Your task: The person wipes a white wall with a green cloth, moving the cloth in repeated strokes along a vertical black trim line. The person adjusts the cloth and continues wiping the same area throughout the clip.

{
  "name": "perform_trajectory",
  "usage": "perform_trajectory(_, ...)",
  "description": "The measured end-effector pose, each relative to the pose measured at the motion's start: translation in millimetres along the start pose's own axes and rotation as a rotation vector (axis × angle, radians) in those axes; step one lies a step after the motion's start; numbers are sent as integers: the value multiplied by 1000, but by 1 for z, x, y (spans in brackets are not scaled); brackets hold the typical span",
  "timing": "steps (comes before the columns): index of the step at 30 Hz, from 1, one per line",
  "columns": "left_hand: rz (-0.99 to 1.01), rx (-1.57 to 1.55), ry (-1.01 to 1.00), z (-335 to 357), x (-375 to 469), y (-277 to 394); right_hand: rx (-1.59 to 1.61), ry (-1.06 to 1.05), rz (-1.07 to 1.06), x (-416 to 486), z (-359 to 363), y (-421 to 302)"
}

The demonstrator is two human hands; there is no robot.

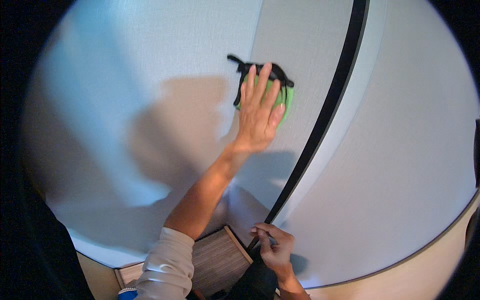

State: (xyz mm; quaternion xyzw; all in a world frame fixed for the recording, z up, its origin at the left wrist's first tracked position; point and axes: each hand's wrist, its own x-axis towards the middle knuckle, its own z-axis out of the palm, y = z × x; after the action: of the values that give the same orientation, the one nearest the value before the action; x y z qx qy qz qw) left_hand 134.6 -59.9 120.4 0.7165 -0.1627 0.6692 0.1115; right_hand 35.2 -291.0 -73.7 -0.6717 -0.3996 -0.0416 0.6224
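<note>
My left hand (258, 112) lies flat with spread fingers on a green cloth (289, 98) with black parts (275, 71), pressing it against a pale, fine-textured panel (195, 41). A black strap-like end sticks out past the cloth's upper left. Low in the view, my right hand (275, 243) has its fingers curled in at the lower end of a black edge strip (324, 127). Whether those fingers grip the strip or only lie in front of it cannot be told.
Right of the strip stands another pale panel (405, 123) with a dark lower edge. Below is a wood-grain surface (221, 258) with a lighter edge. Beige floor (405, 281) shows at the lower right. Shadows of an arm and head fall on the left panel.
</note>
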Motion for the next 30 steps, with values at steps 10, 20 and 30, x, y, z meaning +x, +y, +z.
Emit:
perform_trajectory(10, -194, 7, -9, 26, -170, 26, -53, -87, 43, -10, -10, -8)
perform_trajectory(20, -244, 30, 19, 27, -123, 51, -129, -64, 75, -23, -16, -3)
perform_trajectory(30, -158, 24, 12, 48, -117, 68, -65, -48, 52, -25, -32, 27)
